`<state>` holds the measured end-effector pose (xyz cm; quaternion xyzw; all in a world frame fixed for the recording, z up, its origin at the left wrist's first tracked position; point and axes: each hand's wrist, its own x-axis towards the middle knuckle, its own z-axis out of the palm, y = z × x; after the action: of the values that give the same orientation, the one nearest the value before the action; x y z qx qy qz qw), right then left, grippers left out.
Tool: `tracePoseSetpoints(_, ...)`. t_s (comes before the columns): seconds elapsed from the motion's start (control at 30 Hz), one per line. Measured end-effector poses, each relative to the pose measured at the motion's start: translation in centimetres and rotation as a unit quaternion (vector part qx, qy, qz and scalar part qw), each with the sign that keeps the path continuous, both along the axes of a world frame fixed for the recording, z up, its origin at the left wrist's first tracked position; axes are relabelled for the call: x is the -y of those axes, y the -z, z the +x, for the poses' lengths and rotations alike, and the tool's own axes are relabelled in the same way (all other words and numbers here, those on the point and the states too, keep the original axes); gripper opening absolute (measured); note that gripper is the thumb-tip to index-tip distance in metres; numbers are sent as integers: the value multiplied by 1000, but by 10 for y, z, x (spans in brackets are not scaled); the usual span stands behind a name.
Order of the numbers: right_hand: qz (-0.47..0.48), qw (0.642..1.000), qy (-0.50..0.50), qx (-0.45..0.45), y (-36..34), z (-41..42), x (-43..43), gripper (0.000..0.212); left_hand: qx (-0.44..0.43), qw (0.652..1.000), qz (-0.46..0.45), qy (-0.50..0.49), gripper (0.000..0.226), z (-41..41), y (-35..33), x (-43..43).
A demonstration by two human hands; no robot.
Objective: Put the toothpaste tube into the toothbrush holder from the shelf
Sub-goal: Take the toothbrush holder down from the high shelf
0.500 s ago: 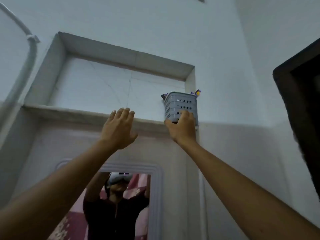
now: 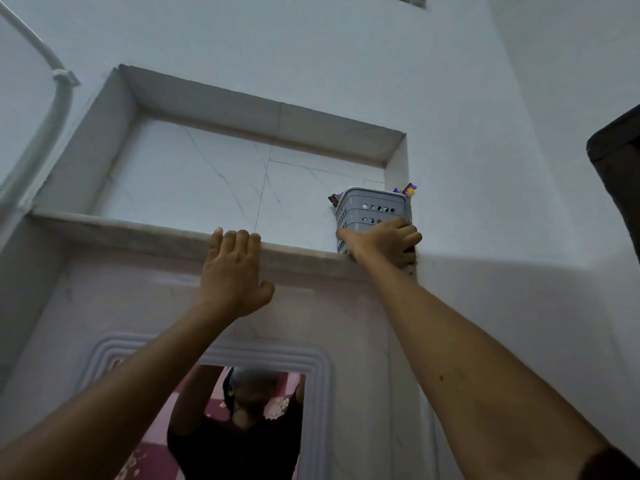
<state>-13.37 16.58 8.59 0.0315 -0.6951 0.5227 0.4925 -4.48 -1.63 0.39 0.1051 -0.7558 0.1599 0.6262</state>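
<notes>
A grey perforated toothbrush holder stands at the right end of a high marble shelf, inside a wall recess. Brush ends, one purple, poke out of its top. My right hand is wrapped around the holder's lower part, fingers curled over its front and right side. My left hand lies flat against the shelf's front edge, fingers together and fingertips on the ledge, holding nothing. I cannot see a toothpaste tube; the shelf top is hidden from below.
A framed mirror hangs below the shelf and reflects a person with raised arms. A white pipe runs down the wall at the left. A dark object juts in at the right edge.
My right hand has closed further around the holder's base. My left hand has risen so its fingertips rest on the shelf edge.
</notes>
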Motion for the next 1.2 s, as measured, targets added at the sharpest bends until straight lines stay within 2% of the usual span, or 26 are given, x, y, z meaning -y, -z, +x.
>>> tracePoseSetpoints(0.13,-28,998,-45,17,-3,5,0,117,24,999,19,-10,83,3,0,-5)
tracePoseSetpoints(0.3,-60,985,-161,-9,-8,35,-12,116,68,996,29,53,82,27,0,-6)
tracePoseSetpoints(0.43,-73,972,-218,-45,3,67,-22,115,15,991,27,131,76,59,24,-21)
tracePoseSetpoints(0.63,-47,959,-276,-42,54,109,-35,111,16,988,45,147,76,91,67,-29)
tracePoseSetpoints(0.87,-66,945,-320,-30,186,125,-21,110,43,978,106,172,69,121,159,-28)
tracePoseSetpoints(1.07,-65,935,-347,4,340,136,-10,106,93,967,158,177,62,142,290,-14)
tracePoseSetpoints(1.2,-72,933,-351,35,430,143,-5,108,129,946,240,176,61,156,379,5)
